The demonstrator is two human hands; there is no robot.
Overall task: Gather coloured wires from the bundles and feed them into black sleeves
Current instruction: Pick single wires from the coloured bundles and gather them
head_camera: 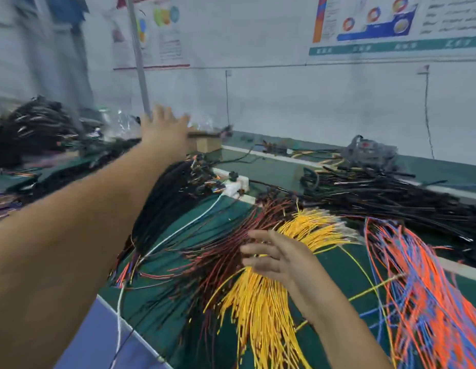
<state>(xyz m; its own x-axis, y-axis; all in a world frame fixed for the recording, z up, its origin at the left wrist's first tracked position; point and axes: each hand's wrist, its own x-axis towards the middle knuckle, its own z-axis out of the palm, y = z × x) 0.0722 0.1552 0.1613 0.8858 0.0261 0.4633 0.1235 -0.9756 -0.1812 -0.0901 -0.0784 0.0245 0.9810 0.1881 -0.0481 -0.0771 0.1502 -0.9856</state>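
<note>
The green workbench (335,265) is heaped with wire — black sleeves (391,198) at two o'clock, orange-and-blue wires (423,302) at four, yellow wires (258,296) at six. The left hand (165,129) stretches toward eleven o'clock, fingers spread, holding nothing. The right hand (274,255) hovers over the dark red wires (218,251) — fingers relaxed, empty.

wire bundles (263,302) crowd the green table (338,265); far clutter (117,121) perhaps bags.
</note>
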